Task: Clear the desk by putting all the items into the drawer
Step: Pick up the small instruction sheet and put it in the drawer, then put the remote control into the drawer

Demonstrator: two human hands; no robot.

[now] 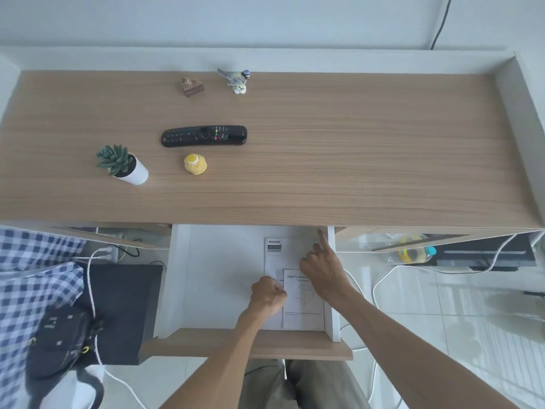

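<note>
Currently both hands are inside the open white drawer (pixel 177 276) at 6 o'clock: left hand (pixel 267 292) fisted on white printed papers (pixel 302 296), right hand (pixel 323 270) loose, index finger out. On the wooden desk (pixel 354 143): black remote (pixel 204 136), yellow cupcake toy (pixel 195 164), potted succulent (pixel 122 164), bird figurine (pixel 237 79), brown cake-slice toy (pixel 191 86).
</note>
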